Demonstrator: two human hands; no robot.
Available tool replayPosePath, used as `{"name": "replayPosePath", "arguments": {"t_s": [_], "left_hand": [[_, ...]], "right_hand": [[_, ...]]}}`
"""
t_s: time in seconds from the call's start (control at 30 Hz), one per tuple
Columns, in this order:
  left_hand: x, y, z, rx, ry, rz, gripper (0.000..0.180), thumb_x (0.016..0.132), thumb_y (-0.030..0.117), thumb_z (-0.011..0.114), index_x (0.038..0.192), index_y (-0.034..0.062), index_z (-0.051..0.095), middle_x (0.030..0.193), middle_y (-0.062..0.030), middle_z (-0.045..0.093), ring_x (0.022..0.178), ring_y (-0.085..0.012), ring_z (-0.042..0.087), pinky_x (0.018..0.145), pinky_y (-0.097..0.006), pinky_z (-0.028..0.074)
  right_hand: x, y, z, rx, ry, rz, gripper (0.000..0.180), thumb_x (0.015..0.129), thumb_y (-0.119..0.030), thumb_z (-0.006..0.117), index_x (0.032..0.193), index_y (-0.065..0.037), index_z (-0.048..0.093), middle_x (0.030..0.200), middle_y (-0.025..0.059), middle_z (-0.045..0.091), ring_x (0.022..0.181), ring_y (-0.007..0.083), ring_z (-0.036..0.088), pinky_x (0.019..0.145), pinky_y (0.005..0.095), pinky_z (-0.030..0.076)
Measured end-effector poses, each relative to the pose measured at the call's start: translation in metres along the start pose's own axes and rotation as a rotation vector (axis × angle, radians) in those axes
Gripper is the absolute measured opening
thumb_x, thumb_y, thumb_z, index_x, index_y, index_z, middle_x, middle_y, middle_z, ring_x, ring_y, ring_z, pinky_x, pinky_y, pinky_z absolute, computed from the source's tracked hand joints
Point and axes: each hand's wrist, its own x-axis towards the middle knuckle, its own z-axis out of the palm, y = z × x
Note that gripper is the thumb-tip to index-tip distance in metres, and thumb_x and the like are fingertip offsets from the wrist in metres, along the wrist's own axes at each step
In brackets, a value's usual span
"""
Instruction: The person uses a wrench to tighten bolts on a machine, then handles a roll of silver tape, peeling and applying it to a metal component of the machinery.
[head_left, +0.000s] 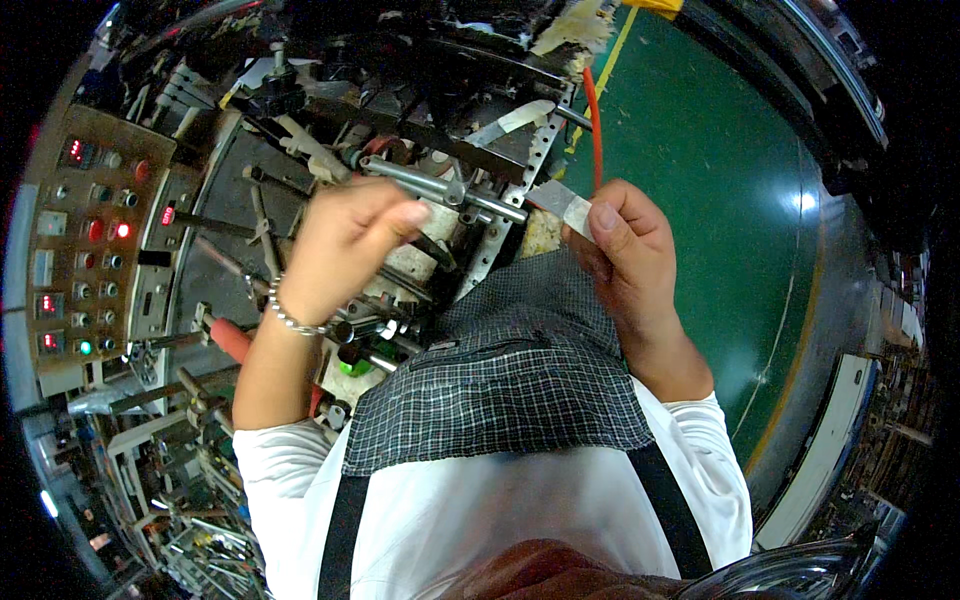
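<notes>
White shirt and checked apron cover me, near side. My right hand pinches a flat grey strip beside the right end of metal rods. My left hand, blurred, curls near their left end; whether it grips anything, I cannot tell.

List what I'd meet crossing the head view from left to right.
Brown control panel with lit buttons → red tubular grip → bare left hand → flat, silver-grey metal strip → bare right hand holding that strip → long, pale rectangular panel.
</notes>
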Motion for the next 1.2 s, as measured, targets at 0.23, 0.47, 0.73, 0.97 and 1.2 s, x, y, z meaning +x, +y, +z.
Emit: {"name": "replayPosePath", "arguments": {"t_s": [0.23, 0.47, 0.73, 0.97, 1.2], "left_hand": [[0.003, 0.02, 0.001, -0.264, 0.081, 0.197, 0.018, 0.093, 0.019, 0.065, 0.09, 0.0011, 0.066, 0.086, -0.0058, 0.064, 0.078, -0.0151, 0.059, 0.071, -0.027, 0.048], [-0.015, 0.013, 0.004, -0.555, -0.039, 0.101, 0.025, 0.095, 0.024, 0.066, 0.086, 0.0011, 0.065, 0.078, 0.0008, 0.059, 0.069, -0.0062, 0.051, 0.062, -0.023, 0.042], [-0.021, 0.015, -0.005, -0.375, 0.119, 0.189, 0.018, 0.091, 0.018, 0.069, 0.087, 0.0008, 0.066, 0.077, -0.0034, 0.061, 0.069, -0.0124, 0.055, 0.063, -0.027, 0.044], [-0.026, 0.01, -0.013, -0.128, 0.28, 0.28, 0.012, 0.087, 0.013, 0.071, 0.087, 0.0012, 0.068, 0.082, -0.0072, 0.066, 0.075, -0.0195, 0.062, 0.067, -0.029, 0.048], [-0.036, 0.005, -0.02, -0.482, 0.418, 0.193, 0.012, 0.086, 0.009, 0.072, 0.079, 0.0017, 0.065, 0.082, -0.0077, 0.064, 0.073, -0.0161, 0.06, 0.066, -0.028, 0.048]], "right_hand": [[0.016, -0.01, 0.027, -1.125, -0.127, -1.024, 0.028, 0.075, -0.017, 0.074, 0.103, -0.014, 0.07, 0.072, -0.003, 0.049, 0.064, 0.0158, 0.046, 0.055, 0.0338, 0.034], [0.024, -0.011, 0.041, -1.334, -0.073, -1.396, 0.041, 0.062, -0.018, 0.073, 0.103, -0.017, 0.072, 0.073, -0.0031, 0.045, 0.068, 0.0169, 0.046, 0.058, 0.0343, 0.034], [0.025, -0.006, 0.057, -1.261, -0.176, -1.229, 0.039, 0.07, -0.027, 0.079, 0.107, -0.017, 0.07, 0.079, -0.0011, 0.051, 0.074, 0.0209, 0.05, 0.061, 0.0366, 0.036], [0.03, -0.005, 0.059, -1.091, -0.213, -1.014, 0.041, 0.074, -0.019, 0.079, 0.112, -0.008, 0.066, 0.088, 0.0058, 0.063, 0.078, 0.0256, 0.058, 0.068, 0.0385, 0.043], [0.029, 0.002, 0.06, -0.919, -0.254, -0.8, 0.026, 0.076, -0.003, 0.076, 0.1, -0.002, 0.066, 0.082, 0.0089, 0.064, 0.071, 0.0244, 0.061, 0.067, 0.0371, 0.046]]}}
